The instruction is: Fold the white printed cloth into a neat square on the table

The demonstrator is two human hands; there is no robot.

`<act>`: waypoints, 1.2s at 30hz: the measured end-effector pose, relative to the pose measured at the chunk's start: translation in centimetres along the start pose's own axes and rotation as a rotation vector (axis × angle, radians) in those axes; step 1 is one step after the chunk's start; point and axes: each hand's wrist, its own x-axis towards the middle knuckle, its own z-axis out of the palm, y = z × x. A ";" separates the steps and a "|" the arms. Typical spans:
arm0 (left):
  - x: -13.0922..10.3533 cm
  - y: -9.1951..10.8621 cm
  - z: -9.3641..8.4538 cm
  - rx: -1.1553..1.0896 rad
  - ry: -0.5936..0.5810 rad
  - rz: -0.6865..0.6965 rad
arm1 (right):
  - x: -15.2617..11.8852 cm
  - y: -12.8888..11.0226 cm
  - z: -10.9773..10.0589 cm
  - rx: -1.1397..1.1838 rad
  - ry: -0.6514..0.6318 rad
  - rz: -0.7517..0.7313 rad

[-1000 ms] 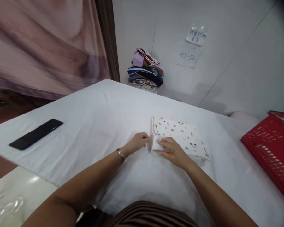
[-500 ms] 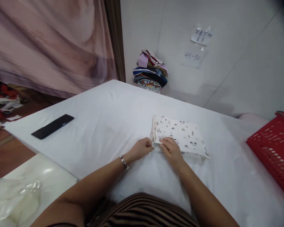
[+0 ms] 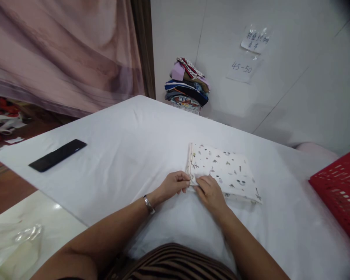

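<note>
Cloth (image 3: 231, 169) pinched at nr-L corner

It lies folded on white table (image 3: 128, 140), in from far edge. Long axis runs L–R, R end slanting nearer. Off-wht w/ small dark prints; layers show along L side. L hand (image 3: 173, 184) & R hand (image 3: 211, 190), close tog., both pinch that corner. Tabletop stretches L to black slab (image 3: 58, 155), R to red basket (image 3: 338, 179).
</note>
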 end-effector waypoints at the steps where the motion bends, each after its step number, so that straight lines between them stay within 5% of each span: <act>1: 0.0 0.0 -0.2 0.015 0.012 0.008 | 0.0 0.0 0.0 0.029 0.019 0.029; 5: -0.4 0.2 -0.9 0.286 0.106 0.032 | -0.1 -0.3 -0.4 0.128 0.086 0.125; 11: -1.3 0.9 0.0 0.723 0.079 0.021 | -0.1 -0.6 -0.6 0.102 0.112 0.095; 16: -0.6 0.9 0.4 0.554 0.133 0.023 | -0.3 -0.5 -0.6 0.052 0.189 0.074; 19: 0.0 0.7 0.2 0.472 0.179 -0.050 | -0.2 -0.5 -0.5 -0.010 0.118 0.021; 23: 0.3 0.4 -0.1 0.328 0.120 -0.170 | -0.1 -0.7 -0.3 -0.065 -0.026 -0.035; 29: 0.2 0.2 -0.1 0.075 0.037 -0.193 | -0.3 -0.5 0.1 -0.057 -0.055 -0.044; 33: 0.1 0.7 -0.5 0.008 -0.020 -0.140 | -0.1 -0.3 0.0 0.082 0.066 0.101; 36: 0.2 0.8 -1.0 0.244 0.129 -0.004 | 0.4 -0.4 -0.4 0.191 0.171 0.294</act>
